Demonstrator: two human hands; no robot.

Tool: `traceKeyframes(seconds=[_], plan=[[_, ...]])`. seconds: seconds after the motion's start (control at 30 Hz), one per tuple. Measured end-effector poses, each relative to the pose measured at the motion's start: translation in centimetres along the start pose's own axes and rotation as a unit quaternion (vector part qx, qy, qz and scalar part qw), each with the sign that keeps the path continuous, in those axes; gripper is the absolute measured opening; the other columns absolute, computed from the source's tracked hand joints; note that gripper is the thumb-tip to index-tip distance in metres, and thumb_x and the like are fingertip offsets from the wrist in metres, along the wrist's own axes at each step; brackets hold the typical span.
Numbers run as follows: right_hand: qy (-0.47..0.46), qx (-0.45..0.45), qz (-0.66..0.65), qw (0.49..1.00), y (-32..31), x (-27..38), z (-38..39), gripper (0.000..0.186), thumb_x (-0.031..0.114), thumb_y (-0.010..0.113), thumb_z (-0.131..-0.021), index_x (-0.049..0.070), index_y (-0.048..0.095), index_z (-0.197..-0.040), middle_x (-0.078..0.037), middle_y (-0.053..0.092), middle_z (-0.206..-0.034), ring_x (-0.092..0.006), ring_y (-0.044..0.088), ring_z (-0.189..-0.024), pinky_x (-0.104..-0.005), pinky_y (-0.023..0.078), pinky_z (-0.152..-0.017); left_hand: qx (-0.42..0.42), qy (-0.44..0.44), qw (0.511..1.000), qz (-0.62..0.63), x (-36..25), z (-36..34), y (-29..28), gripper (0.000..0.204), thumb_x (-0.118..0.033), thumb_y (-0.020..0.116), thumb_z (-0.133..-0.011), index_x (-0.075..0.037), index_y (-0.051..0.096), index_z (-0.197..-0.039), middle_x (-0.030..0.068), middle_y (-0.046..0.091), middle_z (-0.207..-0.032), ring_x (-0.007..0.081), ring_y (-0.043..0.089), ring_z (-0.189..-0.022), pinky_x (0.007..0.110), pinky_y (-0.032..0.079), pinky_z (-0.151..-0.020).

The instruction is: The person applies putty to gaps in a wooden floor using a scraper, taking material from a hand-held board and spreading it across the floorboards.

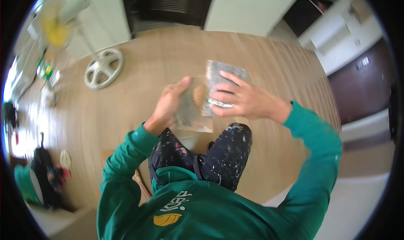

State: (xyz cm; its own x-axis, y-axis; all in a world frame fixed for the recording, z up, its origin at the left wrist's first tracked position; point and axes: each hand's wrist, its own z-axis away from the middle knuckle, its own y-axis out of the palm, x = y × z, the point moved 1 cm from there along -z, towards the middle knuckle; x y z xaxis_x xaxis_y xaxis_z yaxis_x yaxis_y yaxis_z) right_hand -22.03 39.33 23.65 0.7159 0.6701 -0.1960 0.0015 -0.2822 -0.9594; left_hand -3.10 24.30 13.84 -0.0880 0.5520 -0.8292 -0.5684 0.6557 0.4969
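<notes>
My left hand [169,100] grips the left edge of a clear, flat plastic packet [191,116], thumb on top and the other fingers mostly hidden. A round tan patch shows at the packet's upper right; I cannot tell if it lies inside. With fingers spread over its face, my right hand [240,96] holds a grey, silvery flat packet [223,68]. The grey packet overlaps the clear one's right side. Both are held above my paint-spattered dark trousers [229,156], and their contents are blurred.
A yellow-faced fan [57,23] stands far left on a white spoked base [104,68]. A black bag [44,172] lies at lower left. Ahead is a dark louvred door [170,6]. White shelving [332,34] stands at far right on the wood-look floor [147,51].
</notes>
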Motion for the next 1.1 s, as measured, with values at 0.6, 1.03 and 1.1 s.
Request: traceKeyframes(seconds=[0.6,1.03,1.1], plan=[[0.561,0.151,-0.132,0.803,35.7,14.2,47.2,0.061,-0.007,0.056,-0.076,0.01,0.055,-0.135,-0.015,0.052,-0.13,-0.0344,0.048,-0.121,-0.0508,0.035,-0.112,-0.355,-0.03,0.928,0.106,19.7,-4.9,-15.7,0.038,-0.044,0.057,-0.101,-0.01,0.063,-0.117,0.0011,0.065,-0.1,0.0156,0.064,-0.09,0.031,0.054,-0.078],[0.564,0.147,-0.093,0.807,45.5,12.7,49.0,0.054,0.001,0.057,-0.082,0.012,0.057,-0.135,-0.014,0.052,-0.131,-0.0329,0.049,-0.122,-0.0527,0.03,-0.115,-0.306,-0.085,0.948,0.018,22.5,-9.9,-16.6,0.03,-0.042,0.057,-0.102,-0.014,0.064,-0.108,-0.0015,0.063,-0.088,0.0111,0.063,-0.077,0.027,0.051,-0.063],[0.552,0.16,-0.118,0.81,44.5,13.1,49.4,0.053,0.002,0.058,-0.082,0.012,0.058,-0.134,-0.014,0.052,-0.131,-0.0328,0.049,-0.122,-0.0517,0.032,-0.113,-0.308,-0.089,0.947,0.022,22.6,-9.6,-17.0,0.03,-0.042,0.056,-0.102,-0.014,0.064,-0.109,-0.0012,0.064,-0.089,0.0113,0.064,-0.08,0.028,0.051,-0.066]])
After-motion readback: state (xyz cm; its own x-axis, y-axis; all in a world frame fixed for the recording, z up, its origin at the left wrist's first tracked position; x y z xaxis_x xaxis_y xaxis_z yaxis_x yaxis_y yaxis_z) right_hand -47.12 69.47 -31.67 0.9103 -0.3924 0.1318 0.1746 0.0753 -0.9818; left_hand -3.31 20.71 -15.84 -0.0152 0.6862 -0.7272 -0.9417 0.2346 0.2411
